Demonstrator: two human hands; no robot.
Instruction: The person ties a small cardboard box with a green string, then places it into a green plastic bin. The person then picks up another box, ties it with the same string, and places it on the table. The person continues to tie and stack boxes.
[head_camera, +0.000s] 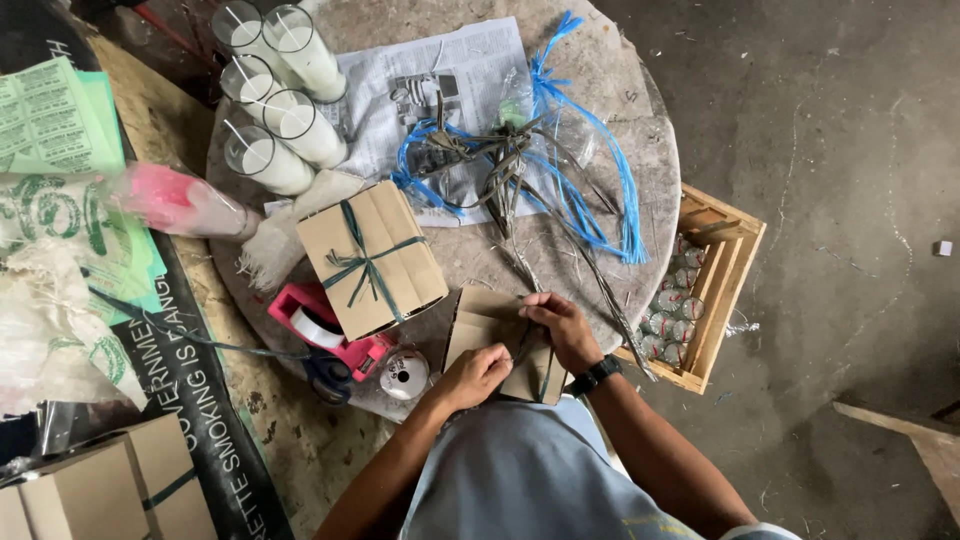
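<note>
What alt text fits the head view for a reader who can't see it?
Both hands, left hand and right hand, hold a brown box at the near edge of a round table. Beside it lie a tied box, a pink tape dispenser, glass candles and blue string.

Under both hands sits a brown cardboard package (500, 345). Just left of the left hand (478, 375), a tied brown box (370, 258). Far left, green label sheets (50, 115), a black banner (200, 400), another brown box (100, 490).
</note>
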